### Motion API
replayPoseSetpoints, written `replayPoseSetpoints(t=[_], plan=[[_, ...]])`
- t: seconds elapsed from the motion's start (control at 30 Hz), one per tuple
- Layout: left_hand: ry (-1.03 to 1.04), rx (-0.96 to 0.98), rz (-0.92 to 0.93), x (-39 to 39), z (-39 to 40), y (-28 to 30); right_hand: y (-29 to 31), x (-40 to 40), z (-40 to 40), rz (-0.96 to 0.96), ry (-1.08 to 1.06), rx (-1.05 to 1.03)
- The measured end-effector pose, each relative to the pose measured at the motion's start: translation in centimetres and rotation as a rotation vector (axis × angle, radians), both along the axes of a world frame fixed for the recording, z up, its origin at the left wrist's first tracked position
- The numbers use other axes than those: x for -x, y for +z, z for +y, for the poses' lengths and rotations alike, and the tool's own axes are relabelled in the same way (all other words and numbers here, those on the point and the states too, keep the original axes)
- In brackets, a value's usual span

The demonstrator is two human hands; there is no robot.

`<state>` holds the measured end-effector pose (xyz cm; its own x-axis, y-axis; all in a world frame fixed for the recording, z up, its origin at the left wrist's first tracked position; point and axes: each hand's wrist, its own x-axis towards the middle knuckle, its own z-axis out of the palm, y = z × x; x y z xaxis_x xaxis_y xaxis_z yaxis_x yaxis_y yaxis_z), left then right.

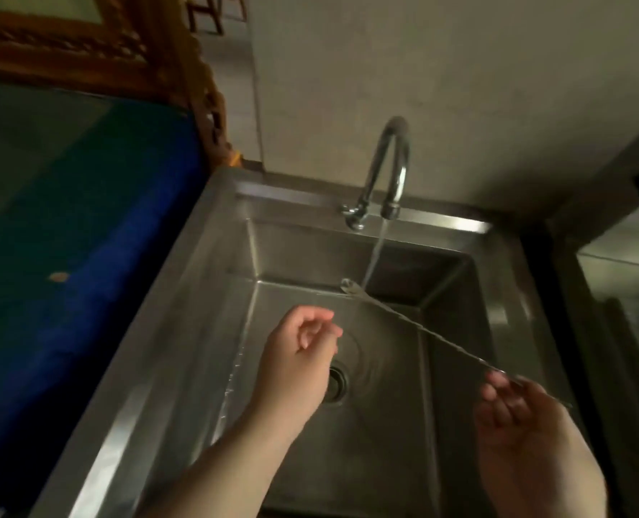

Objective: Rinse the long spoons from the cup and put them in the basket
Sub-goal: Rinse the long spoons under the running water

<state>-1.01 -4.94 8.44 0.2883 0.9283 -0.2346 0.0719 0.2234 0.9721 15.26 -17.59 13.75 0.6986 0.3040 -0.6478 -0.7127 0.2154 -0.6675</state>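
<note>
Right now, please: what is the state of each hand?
Left hand: fingers loosely curled over the sink, holding nothing.
Right hand: pinches the handle end of the long spoon, its bowl at the running water.

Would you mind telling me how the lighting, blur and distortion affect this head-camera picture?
Head view: dim and warm-toned overall; soft glare streaks on the stainless steel sink rim and the curved chrome tap; the thin long metal spoon in the right hand is faint and slightly smeared; the left hand reads clearer; wide-angle bending tilts the sink edges.
</note>
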Motion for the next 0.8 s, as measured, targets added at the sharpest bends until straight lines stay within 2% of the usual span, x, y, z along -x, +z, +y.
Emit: replayPoseSetpoints(t=[0.23,0.43,0.57,0.8], plan=[[0.063,0.331,-0.167,-10.6,3.3,-3.0,-5.0,-3.3,1.4,0.047,-0.110,0.005],[0.115,0.461,-0.108,-12.4,4.6,-6.8,-8.9,-2.6,3.9,0.117,-0.112,0.061],[0.128,0.473,-0.058,-11.9,4.4,-9.1,-10.6,-1.3,5.1,0.170,-0.105,0.036],[0.125,0.365,-0.187,-11.1,6.2,-9.5,-12.5,0.7,5.9,0.307,-0.112,-0.059]])
